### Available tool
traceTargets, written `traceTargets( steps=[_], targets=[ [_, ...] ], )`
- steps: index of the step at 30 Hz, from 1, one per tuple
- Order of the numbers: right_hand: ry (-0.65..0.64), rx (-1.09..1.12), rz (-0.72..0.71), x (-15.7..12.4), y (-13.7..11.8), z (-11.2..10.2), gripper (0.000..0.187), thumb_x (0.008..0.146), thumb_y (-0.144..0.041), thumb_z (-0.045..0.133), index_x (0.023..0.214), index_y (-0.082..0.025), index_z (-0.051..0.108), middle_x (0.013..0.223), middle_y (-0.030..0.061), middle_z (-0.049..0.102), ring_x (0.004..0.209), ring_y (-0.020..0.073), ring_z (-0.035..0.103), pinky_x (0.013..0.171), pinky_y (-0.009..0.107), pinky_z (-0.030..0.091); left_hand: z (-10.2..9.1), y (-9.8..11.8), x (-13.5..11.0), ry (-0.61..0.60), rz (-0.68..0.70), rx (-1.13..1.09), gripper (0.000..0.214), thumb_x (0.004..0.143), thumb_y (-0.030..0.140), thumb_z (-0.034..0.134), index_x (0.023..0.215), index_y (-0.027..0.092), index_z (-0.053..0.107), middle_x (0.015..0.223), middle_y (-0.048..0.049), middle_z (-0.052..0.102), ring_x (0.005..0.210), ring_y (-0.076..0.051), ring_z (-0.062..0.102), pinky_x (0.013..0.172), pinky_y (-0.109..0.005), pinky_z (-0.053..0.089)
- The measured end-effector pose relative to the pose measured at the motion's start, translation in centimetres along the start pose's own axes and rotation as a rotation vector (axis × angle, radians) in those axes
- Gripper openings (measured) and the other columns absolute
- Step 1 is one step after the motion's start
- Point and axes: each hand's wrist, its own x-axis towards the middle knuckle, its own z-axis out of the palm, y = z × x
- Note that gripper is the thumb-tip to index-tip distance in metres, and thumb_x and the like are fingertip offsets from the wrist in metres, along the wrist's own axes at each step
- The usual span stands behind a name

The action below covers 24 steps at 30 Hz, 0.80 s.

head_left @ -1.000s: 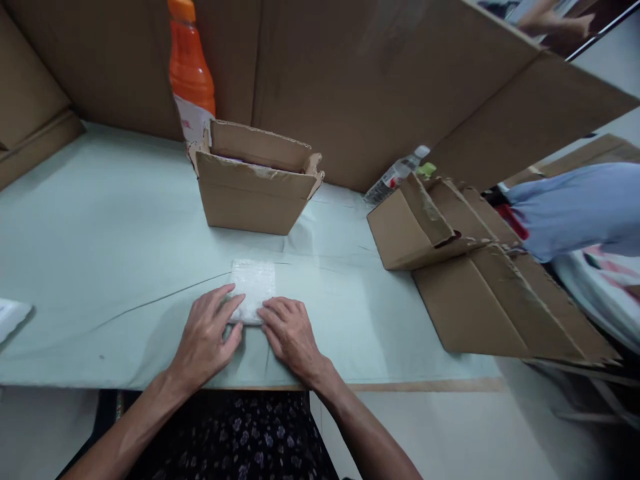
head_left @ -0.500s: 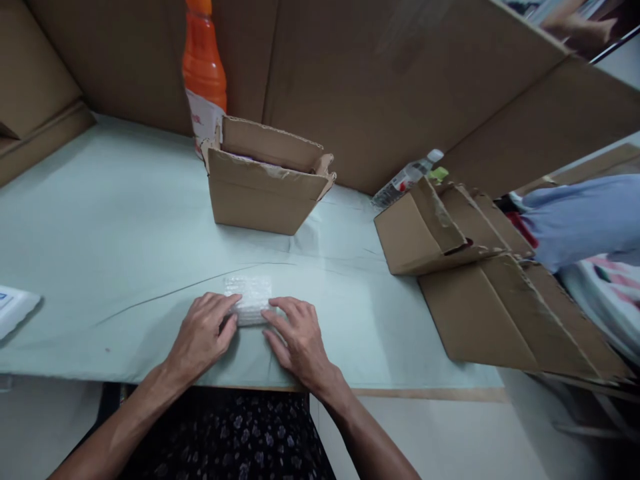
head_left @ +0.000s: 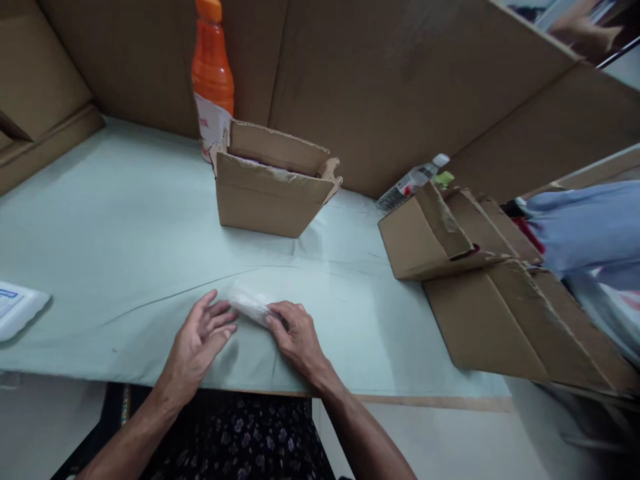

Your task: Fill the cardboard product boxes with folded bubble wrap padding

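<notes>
A small bundle of clear bubble wrap [head_left: 249, 303] lies rolled up on the pale green table cover [head_left: 100, 220], near the front edge. My right hand [head_left: 295, 337] grips its right end with curled fingers. Just left of the roll rests my left hand [head_left: 199, 340], fingers spread and loose, fingertips close to the wrap but not closed on it. Behind the hands stands an open cardboard box [head_left: 275, 180].
An orange drink bottle [head_left: 213, 77] stands behind the open box. Flattened and folded cardboard boxes [head_left: 480, 267] lie at the right, with a clear plastic bottle [head_left: 413, 180] on its side behind them. A white tray [head_left: 17, 307] sits at the left edge. Cardboard walls surround the table.
The flat bubble wrap sheet has been rolled into a narrow bundle. My left hand has let go and opened; my right hand keeps hold of the roll's end.
</notes>
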Motion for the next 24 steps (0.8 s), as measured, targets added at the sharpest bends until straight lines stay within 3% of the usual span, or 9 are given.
traceTargets(
  steps=[3,6,9,11,14,16,18,21,24],
  targets=[
    [-0.077,0.064,0.053,-0.4,-0.7,0.0,0.013,0.093,-0.017,0.063,0.099,-0.023,0.073,0.098,0.0020,0.078,0.091,0.0189,0.069,0.090,0.035,0.047,1.1,0.6,0.1,-0.034,-0.090,-0.056,0.096,0.067,0.044,0.079,0.148,0.014,0.037,0.110,-0.0089,0.069,0.099,-0.023,0.068,0.088,-0.034,0.055],
    [-0.071,0.120,0.034,-0.7,-0.8,-0.7,0.016,0.091,-0.020,0.065,0.105,-0.023,0.072,0.106,0.0041,0.076,0.101,0.0209,0.067,0.095,0.038,0.047,1.6,0.8,0.5,-0.041,-0.067,0.086,0.090,0.067,0.043,0.077,0.145,0.013,0.046,0.090,-0.0022,0.069,0.079,-0.017,0.064,0.074,-0.027,0.053],
    [-0.047,0.238,0.048,-0.8,-0.4,-1.5,0.046,0.084,-0.029,0.074,0.128,-0.022,0.063,0.129,0.0093,0.067,0.117,0.0237,0.062,0.102,0.039,0.047,1.8,0.2,1.0,-0.052,0.007,0.229,0.076,0.070,0.045,0.072,0.137,0.013,0.056,0.087,-0.0026,0.069,0.074,-0.017,0.062,0.070,-0.028,0.053],
    [-0.099,0.314,0.096,-0.7,-0.1,-1.7,0.060,0.080,-0.033,0.078,0.135,-0.021,0.059,0.129,0.0095,0.068,0.113,0.0231,0.064,0.100,0.038,0.049,2.0,-0.5,1.2,-0.061,0.062,0.282,0.069,0.072,0.046,0.069,0.132,0.014,0.061,0.092,-0.0050,0.071,0.078,-0.019,0.065,0.074,-0.030,0.055],
    [-0.159,0.360,0.160,-0.4,0.1,-1.5,0.033,0.083,-0.031,0.074,0.114,-0.020,0.070,0.099,0.0026,0.074,0.089,0.0178,0.066,0.084,0.030,0.051,2.1,-0.8,1.4,-0.102,0.187,0.384,0.056,0.078,0.045,0.065,0.126,0.018,0.065,0.104,-0.0079,0.074,0.086,-0.021,0.070,0.081,-0.033,0.057],
    [-0.138,0.374,0.176,-0.2,0.2,-1.4,0.016,0.085,-0.027,0.068,0.098,-0.018,0.073,0.085,-0.0002,0.071,0.078,0.0149,0.062,0.075,0.026,0.049,2.1,0.3,1.8,-0.118,0.356,0.493,0.047,0.083,0.042,0.063,0.124,0.020,0.066,0.108,-0.0081,0.074,0.091,-0.022,0.071,0.084,-0.035,0.058],
    [-0.096,0.391,0.180,-0.1,0.3,-1.6,0.013,0.084,-0.026,0.067,0.092,-0.018,0.072,0.082,-0.0006,0.070,0.076,0.0144,0.061,0.072,0.025,0.047,2.2,2.7,2.7,-0.072,0.616,0.618,0.039,0.088,0.036,0.062,0.125,0.022,0.064,0.112,-0.0081,0.073,0.098,-0.023,0.071,0.089,-0.037,0.058],
    [-0.070,0.376,0.188,-0.1,0.7,-2.0,0.013,0.083,-0.028,0.069,0.090,-0.018,0.072,0.082,0.0000,0.070,0.076,0.0155,0.062,0.072,0.025,0.048,2.7,8.2,5.4,0.088,1.096,0.784,0.039,0.091,0.023,0.061,0.129,0.022,0.060,0.124,-0.0107,0.068,0.117,-0.026,0.064,0.104,-0.043,0.051],
    [-0.068,0.305,0.161,-0.3,1.2,-2.5,0.013,0.082,-0.030,0.070,0.088,-0.019,0.072,0.081,0.0005,0.070,0.075,0.0159,0.063,0.071,0.025,0.047,3.6,13.2,9.6,0.232,1.353,0.889,0.045,0.088,0.017,0.062,0.133,0.020,0.058,0.139,-0.0141,0.060,0.136,-0.031,0.051,0.113,-0.050,0.041]
  ],
)
